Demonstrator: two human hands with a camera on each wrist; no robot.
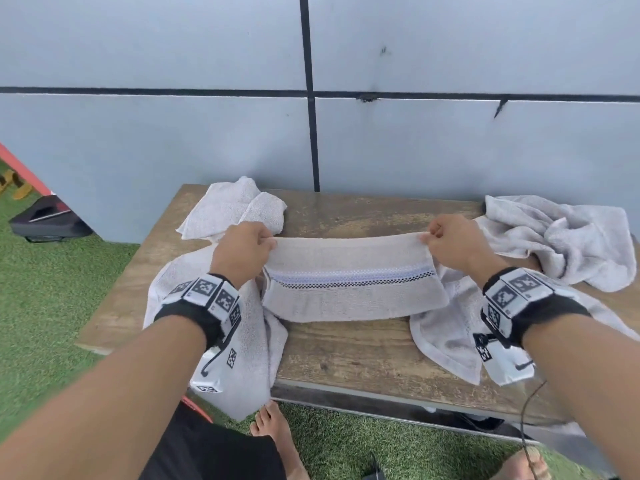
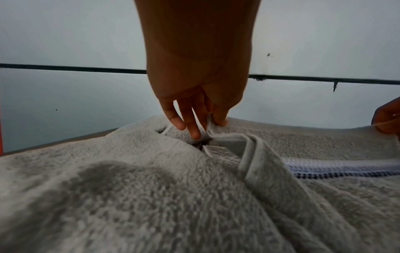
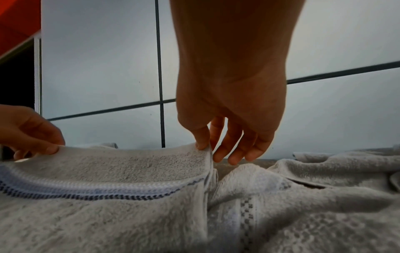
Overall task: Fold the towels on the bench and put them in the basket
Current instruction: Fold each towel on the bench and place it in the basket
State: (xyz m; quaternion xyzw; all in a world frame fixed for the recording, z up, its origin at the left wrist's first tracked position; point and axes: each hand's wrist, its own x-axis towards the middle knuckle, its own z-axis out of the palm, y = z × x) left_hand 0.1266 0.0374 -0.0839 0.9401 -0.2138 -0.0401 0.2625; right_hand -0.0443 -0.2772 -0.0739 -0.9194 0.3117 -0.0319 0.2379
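A pale grey towel with a blue and black woven stripe (image 1: 349, 282) is stretched between my hands over the middle of the wooden bench (image 1: 346, 351). My left hand (image 1: 246, 249) pinches its far left corner between thumb and fingers (image 2: 217, 118). My right hand (image 1: 450, 242) pinches the far right corner (image 3: 203, 145). The striped towel (image 2: 324, 150) (image 3: 129, 164) hangs folded over, its lower edge resting on the bench. No basket shows in any view.
More grey towels lie around: one at the back left (image 1: 235, 206), one under my left wrist hanging off the front edge (image 1: 249, 341), a crumpled one at the right (image 1: 561, 237), another under my right wrist (image 1: 446, 334). Grey panelled wall (image 1: 450, 140) behind, artificial grass (image 1: 52, 289) below.
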